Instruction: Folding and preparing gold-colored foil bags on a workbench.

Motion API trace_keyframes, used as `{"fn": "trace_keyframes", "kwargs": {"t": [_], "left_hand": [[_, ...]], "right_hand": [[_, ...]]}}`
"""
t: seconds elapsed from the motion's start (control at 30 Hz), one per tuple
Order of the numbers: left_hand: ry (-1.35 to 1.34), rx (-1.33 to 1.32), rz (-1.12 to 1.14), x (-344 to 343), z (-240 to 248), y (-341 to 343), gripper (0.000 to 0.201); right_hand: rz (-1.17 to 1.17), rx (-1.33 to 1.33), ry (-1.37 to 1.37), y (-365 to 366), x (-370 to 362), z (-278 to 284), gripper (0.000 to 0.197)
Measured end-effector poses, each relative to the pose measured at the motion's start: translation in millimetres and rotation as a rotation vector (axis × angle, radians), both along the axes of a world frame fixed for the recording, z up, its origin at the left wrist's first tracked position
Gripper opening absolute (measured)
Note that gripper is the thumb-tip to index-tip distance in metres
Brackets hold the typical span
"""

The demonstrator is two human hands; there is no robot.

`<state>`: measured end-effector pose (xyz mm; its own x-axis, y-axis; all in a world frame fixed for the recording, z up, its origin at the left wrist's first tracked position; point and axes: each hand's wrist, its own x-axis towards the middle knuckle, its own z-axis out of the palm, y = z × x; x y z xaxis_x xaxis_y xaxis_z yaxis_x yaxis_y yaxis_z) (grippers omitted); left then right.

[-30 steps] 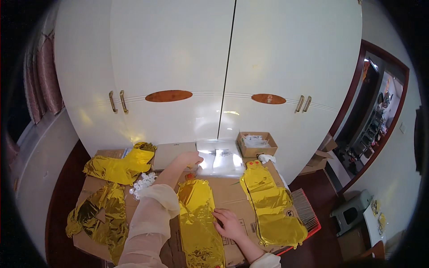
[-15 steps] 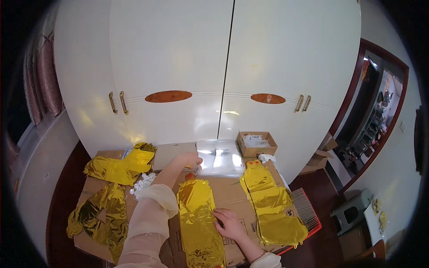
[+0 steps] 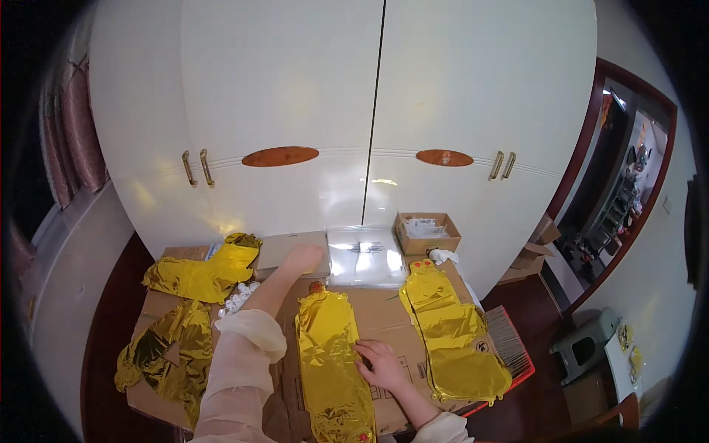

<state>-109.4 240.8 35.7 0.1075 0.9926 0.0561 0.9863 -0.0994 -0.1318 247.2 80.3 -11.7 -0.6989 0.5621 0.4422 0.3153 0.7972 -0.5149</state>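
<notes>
Leftmost, crumpled gold foil (image 3: pixel 170 354) lies on the cardboard (image 3: pixel 399 317), a white cluster (image 3: pixel 236 299) near it. Left arm reaches well forward from the lower edge, angled up and rightward, sleeve bunched around the elbow; left hand (image 3: pixel 304 258) is bent over at a flat cardboard piece (image 3: pixel 277 249), fingers mostly hidden, can't tell if gripping. Clear plastic stack (image 3: pixel 365 258) just right of it. Center: gold foil balloon (image 3: pixel 336 362), flat on the cardboard between the forearms, long axis near-to-far, far end tipped slightly left; narrow red-marked neck points toward the wardrobe (image 3: pixel 295 88), near end down at the lower edge. Right forearm comes in from lower right, slanting up-left; right hand (image 3: pixel 384 365) palm down, open, fingers loosely bent, fingertips touching the balloon's right edge. Farther right, another gold balloon (image 3: pixel 461 347), far end also leaning left.
</notes>
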Motion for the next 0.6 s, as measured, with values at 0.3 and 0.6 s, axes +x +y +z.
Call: {"fn": "trace_keyframes", "kwargs": {"t": [0.3,0.6], "left_hand": [[0.234,0.571,-0.103,27.5,35.2,-133.0,0.013],[0.223,0.584,-0.411,163.1,14.7,-276.0,0.039]], "right_hand": [[0.019,-0.228,0.181,10.4,2.2,-5.2,0.036],[-0.013,-1.251,0.587,11.7,-4.5,19.4,0.059]]}}
